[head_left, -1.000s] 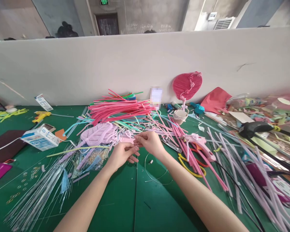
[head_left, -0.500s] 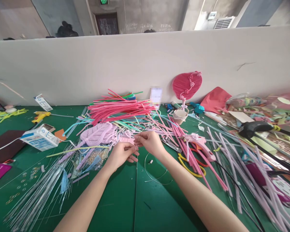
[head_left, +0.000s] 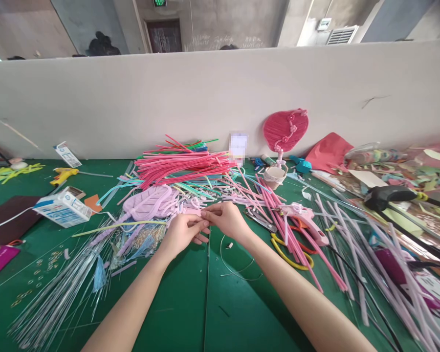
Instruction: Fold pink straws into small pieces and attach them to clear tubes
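My left hand point(head_left: 186, 231) and right hand point(head_left: 225, 220) meet above the green tabletop point(head_left: 179, 308), fingertips nearly touching. My right thumb and forefinger are drawn into a narrow pinch; my left thumb lies close to its forefinger, the other fingers loosely curled. Whatever may be between the tips is too small to make out, so I cannot tell whether I hold anything. Just beyond my fingertips lies a flat pink piece point(head_left: 192, 211), partly hidden by my hands. To the left of it is a lilac leaf-shaped piece point(head_left: 150, 203), and behind them a heap of red-pink pipe cleaners point(head_left: 183, 167). Nearer me, below my right wrist, a small white bit point(head_left: 230, 245) lies inside a loop of thin wire point(head_left: 222, 255). Scissors point(head_left: 264, 223) with yellow and orange-red handles and a pink glue gun point(head_left: 304, 222) lie to the right of my right hand, among pink pipe cleaners point(head_left: 297, 244).
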Demonstrator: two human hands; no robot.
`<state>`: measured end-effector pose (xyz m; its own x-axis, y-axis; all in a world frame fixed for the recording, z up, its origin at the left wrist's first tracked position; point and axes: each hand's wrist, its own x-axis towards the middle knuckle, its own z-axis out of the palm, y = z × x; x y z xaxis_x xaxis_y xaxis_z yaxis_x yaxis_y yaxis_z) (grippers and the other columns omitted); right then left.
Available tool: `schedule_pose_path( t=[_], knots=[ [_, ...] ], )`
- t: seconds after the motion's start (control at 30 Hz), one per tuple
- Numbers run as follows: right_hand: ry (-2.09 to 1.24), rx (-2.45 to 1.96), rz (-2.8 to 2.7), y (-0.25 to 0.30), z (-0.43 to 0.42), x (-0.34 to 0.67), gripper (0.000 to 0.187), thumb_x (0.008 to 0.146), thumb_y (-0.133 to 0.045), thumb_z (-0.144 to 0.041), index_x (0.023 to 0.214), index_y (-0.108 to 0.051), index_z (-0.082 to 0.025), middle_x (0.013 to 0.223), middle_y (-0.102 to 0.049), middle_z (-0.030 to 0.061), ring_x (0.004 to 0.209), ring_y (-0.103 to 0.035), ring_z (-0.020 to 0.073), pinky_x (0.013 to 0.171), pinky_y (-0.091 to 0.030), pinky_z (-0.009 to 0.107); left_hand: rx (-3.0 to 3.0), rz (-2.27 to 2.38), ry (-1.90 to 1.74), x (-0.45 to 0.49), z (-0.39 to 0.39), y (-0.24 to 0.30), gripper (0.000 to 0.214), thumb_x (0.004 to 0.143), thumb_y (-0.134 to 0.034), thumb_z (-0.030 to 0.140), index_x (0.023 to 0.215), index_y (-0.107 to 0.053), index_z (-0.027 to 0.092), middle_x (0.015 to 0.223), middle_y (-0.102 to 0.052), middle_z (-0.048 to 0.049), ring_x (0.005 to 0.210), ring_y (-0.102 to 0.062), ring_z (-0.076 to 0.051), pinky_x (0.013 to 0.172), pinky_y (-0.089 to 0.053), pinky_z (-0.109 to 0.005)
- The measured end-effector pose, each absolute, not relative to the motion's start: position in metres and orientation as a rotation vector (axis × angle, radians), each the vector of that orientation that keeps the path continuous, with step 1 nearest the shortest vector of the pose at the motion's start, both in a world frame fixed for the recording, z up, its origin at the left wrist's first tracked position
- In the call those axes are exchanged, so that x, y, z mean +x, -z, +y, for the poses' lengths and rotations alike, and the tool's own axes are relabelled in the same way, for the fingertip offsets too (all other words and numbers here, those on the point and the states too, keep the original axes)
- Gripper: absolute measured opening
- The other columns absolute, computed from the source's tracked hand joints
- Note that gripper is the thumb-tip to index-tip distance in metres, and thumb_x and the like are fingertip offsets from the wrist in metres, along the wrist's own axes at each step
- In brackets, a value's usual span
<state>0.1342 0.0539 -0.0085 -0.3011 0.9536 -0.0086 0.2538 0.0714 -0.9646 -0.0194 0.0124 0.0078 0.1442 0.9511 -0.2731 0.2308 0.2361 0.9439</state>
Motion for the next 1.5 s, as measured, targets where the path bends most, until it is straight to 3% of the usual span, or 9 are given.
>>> schedule_pose_path(
  t=[0.47, 0.7, 0.83, 1.03, 1.5],
  knots=[
    [-1.259, -1.224, -1.615, 0.008, 0.0537, 0.1325, 0.021, 0.082, -0.059, -0.032, 0.07, -0.071, -0.02, 0.071, -0.074, 0.0034, 0.063, -0.07, 0.0191, 0.062, -0.057, 0.029, 1.208, 1.336, -0.74, -0.0197, 0.0138, -0.0055, 0.042, 0.07, -0.074, 0.051, 0.083, -0.07, 0.011, 0.072, -0.073, -0.0084, 0.062, -0.072, -0.019, 0.055, -0.056, -0.025],
    [-1.224, -1.27, -1.674, 0.0082, 0.0529, 0.1335, 0.022, 0.079, -0.066, -0.038, 0.083, -0.075, -0.018, 0.068, -0.074, 0.0035, 0.065, -0.07, 0.0206, 0.062, -0.056, 0.029, 1.273, 1.292, -0.809, -0.0229, 0.0165, -0.0019, 0.037, 0.073, -0.073, 0.047, 0.082, -0.071, 0.011, 0.071, -0.074, -0.008, 0.066, -0.072, -0.019, 0.062, -0.059, -0.026],
    [-1.186, -1.283, -1.721, 0.0083, 0.0514, 0.1325, 0.024, 0.084, -0.06, -0.036, 0.074, -0.075, -0.019, 0.067, -0.074, 0.0024, 0.065, -0.07, 0.0195, 0.063, -0.055, 0.028, 1.263, 1.296, -0.808, -0.023, 0.0164, -0.0016, 0.035, 0.074, -0.073, 0.045, 0.082, -0.071, 0.011, 0.068, -0.073, -0.0069, 0.063, -0.071, -0.019, 0.059, -0.058, -0.027],
    [-1.18, -1.27, -1.745, 0.0098, 0.0516, 0.1319, 0.023, 0.083, -0.062, -0.037, 0.081, -0.076, -0.02, 0.066, -0.073, 0.002, 0.063, -0.069, 0.0189, 0.061, -0.054, 0.027, 1.25, 1.293, -0.841, -0.024, 0.017, -0.0011, 0.032, 0.074, -0.073, 0.042, 0.081, -0.07, 0.011, 0.071, -0.074, -0.0077, 0.065, -0.072, -0.018, 0.062, -0.059, -0.027],
    [-1.078, -1.288, -1.737, 0.0046, 0.049, 0.1307, 0.02, 0.083, -0.058, -0.03, 0.075, -0.073, -0.019, 0.067, -0.073, 0.0028, 0.063, -0.067, 0.0183, 0.059, -0.05, 0.026, 1.216, 1.334, -0.843, -0.0203, 0.015, -0.0029, 0.036, 0.071, -0.074, 0.047, 0.076, -0.069, 0.012, 0.068, -0.072, -0.007, 0.062, -0.071, -0.017, 0.055, -0.055, -0.023]
  ],
)
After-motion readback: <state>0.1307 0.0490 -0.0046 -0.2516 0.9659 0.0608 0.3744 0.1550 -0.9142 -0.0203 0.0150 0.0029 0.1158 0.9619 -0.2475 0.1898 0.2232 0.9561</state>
